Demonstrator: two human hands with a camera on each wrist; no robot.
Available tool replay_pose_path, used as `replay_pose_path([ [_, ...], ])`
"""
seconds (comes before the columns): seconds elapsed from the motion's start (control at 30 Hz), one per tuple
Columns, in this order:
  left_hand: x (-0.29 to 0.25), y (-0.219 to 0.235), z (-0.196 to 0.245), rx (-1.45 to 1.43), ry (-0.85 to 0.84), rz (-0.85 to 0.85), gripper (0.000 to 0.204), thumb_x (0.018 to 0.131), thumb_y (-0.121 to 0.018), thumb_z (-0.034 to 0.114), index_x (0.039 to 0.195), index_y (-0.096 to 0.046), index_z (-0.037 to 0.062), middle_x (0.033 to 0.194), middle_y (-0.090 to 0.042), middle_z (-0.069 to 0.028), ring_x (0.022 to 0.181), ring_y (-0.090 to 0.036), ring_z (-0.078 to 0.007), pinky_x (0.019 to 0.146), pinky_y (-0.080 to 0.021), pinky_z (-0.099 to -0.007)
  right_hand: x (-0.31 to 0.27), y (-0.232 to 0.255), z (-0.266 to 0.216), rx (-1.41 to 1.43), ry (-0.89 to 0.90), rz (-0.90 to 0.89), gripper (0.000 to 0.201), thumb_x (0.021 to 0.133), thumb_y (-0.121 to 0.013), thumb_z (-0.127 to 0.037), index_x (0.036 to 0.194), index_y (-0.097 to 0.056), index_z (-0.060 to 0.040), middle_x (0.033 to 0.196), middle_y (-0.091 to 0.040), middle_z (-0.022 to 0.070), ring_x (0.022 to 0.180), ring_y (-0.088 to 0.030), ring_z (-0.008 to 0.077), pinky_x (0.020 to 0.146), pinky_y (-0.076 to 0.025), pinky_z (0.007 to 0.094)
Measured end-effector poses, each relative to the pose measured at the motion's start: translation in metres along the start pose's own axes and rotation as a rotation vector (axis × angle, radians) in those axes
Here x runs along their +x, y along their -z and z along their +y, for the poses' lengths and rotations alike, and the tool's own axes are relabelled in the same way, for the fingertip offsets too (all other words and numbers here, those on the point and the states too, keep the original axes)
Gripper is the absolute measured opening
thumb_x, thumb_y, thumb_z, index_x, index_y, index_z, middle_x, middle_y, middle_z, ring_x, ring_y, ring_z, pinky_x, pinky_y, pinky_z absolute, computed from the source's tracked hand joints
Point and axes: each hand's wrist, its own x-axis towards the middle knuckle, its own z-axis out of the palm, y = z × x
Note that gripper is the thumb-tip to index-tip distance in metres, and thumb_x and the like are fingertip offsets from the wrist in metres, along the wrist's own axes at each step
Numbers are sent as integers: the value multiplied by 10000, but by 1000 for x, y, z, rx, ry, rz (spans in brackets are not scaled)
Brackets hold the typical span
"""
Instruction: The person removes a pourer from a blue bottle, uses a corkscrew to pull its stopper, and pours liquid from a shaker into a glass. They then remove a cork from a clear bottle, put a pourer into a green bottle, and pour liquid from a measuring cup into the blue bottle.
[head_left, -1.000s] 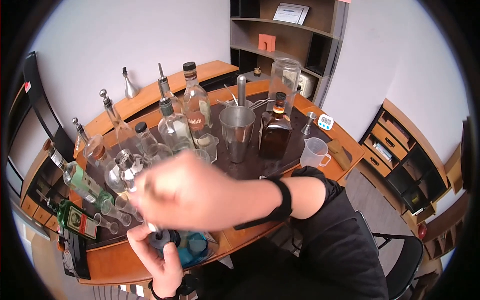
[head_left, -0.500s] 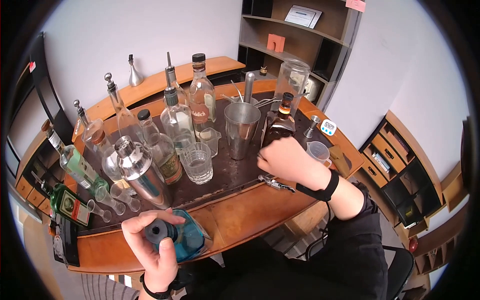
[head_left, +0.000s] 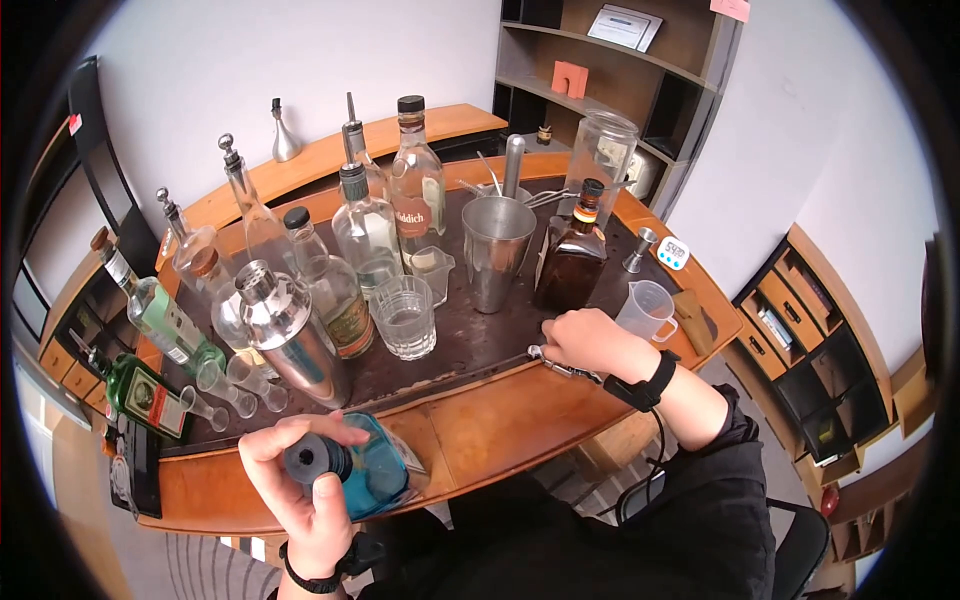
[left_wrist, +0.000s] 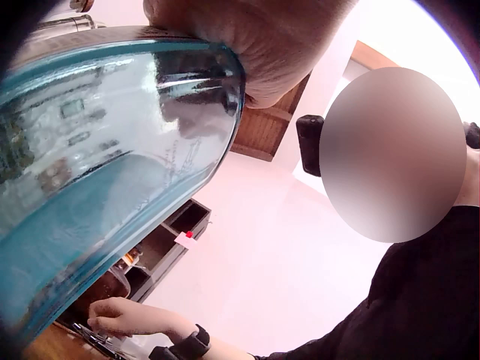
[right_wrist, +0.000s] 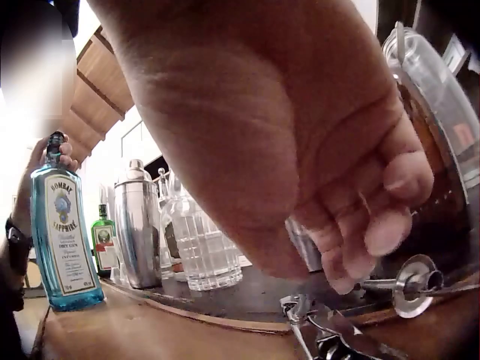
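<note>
My left hand (head_left: 305, 485) grips the blue glass bottle (head_left: 375, 470) at its black-topped neck. In the right wrist view that bottle (right_wrist: 66, 240) stands upright on the wooden table edge. My right hand (head_left: 595, 342) is low over the front of the dark mat, beside the brown bottle (head_left: 572, 262). Its fingers (right_wrist: 386, 221) are bent, with their tips close to a metal tool (right_wrist: 330, 330) and a small metal piece with a round disc (right_wrist: 417, 286). The hand partly covers the tool (head_left: 562, 367) from above; whether the fingertips grip anything cannot be told.
A steel shaker (head_left: 290, 335), a cut glass (head_left: 405, 318) and several bottles stand on the left. Behind my right hand are a mixing tin (head_left: 495, 255), a jigger (head_left: 640, 250), a timer (head_left: 673, 253) and a plastic measuring cup (head_left: 647, 310).
My right hand has gone from above the left hand, by the blue bottle, to the right and then down toward the metal tool. The left hand still holds the bottle's neck.
</note>
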Motion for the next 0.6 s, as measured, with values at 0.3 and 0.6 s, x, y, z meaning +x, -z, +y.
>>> replay_pose_path([
  [0.3,-1,2,1,-2,-2,-5,458,933,-609,346,1194,-366,59,928,-617,-141,875,-634,-240,925,-457,-443,-13,-5,-5,239,-20,-65,275,783,-670,-186,933,-555,13,852,-675,197,846,-659,379,737,-524,458],
  [0.6,-1,3,0,32,-12,-16,462,944,-586,399,1193,-382,67,919,-601,-126,848,-628,-230,928,-448,-439,-8,-5,2,339,52,-73,299,793,-669,-178,980,-557,28,855,-667,207,827,-664,361,737,-515,422],
])
